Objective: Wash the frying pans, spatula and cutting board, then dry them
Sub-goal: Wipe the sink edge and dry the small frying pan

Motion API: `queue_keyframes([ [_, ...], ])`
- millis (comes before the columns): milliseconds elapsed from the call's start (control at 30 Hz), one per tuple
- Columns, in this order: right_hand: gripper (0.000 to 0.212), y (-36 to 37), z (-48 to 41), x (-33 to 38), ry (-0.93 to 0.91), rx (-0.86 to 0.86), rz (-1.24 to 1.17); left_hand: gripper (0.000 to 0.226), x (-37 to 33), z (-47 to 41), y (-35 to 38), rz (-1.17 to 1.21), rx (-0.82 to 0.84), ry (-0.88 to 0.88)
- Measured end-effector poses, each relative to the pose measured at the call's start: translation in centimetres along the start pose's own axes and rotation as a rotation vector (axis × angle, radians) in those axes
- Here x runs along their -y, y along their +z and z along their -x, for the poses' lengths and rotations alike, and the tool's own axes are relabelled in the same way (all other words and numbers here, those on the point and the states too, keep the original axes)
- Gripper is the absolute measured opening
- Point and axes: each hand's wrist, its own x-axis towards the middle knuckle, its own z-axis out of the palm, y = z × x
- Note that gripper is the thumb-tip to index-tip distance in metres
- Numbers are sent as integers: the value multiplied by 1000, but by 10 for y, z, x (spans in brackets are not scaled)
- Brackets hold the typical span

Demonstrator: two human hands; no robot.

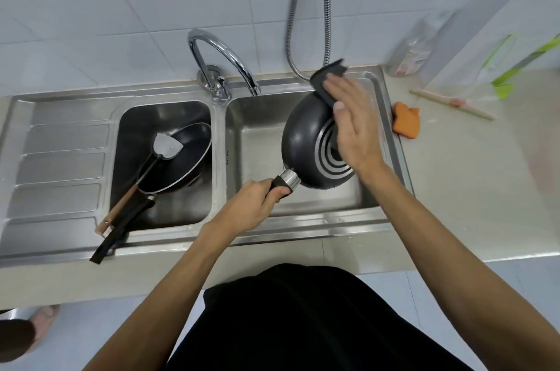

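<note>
My left hand (251,207) grips the handle of a black frying pan (306,140) and holds it tilted over the right basin (257,128), its ringed underside facing me. My right hand (354,128) lies with flat fingers on a dark grey cloth (325,74), pressing it against the pan's far edge. A second black frying pan (185,167) leans in the left basin (130,122), its handle sticking out over the front rim. A metal spatula (166,145) with a wooden handle lies across that pan. No cutting board is in view.
A curved chrome tap (224,61) stands between the basins, with a metal hose (306,22) hanging behind it. A ribbed drainboard (60,164) lies at the left. On the right counter sit an orange sponge (406,120), a clear bottle (415,46) and a thin stick (451,104).
</note>
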Motion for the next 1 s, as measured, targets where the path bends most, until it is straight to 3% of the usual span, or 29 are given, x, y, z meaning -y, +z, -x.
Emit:
queue_keyframes([
  [167, 31, 16, 14, -5, -624, 335, 298, 64, -25, -17, 2, 12, -88, -27],
  [333, 30, 2, 3, -21, -798, 327, 486, 76, -39, -23, 11, 68, -79, -56],
  [400, 35, -3, -20, -19, -647, 263, 483, 72, -43, -27, 10, 49, -92, -67],
  [567, 45, -20, -71, -30, -5, 165, 223, 43, -41, -28, 6, -35, -98, -86],
  [667, 47, -23, -79, -37, 251, 110, 95, 42, -41, -30, 3, -73, -87, -91],
  [733, 46, -21, -78, -37, 297, 52, 69, 44, -40, -30, 0, -70, -75, -89],
  [867, 48, -15, -48, -35, -133, 86, 218, 49, -34, -31, -6, -48, -53, -98],
  [1000, 53, 4, -9, -28, -531, 283, 327, 64, -36, -31, -7, -28, -43, -106],
])
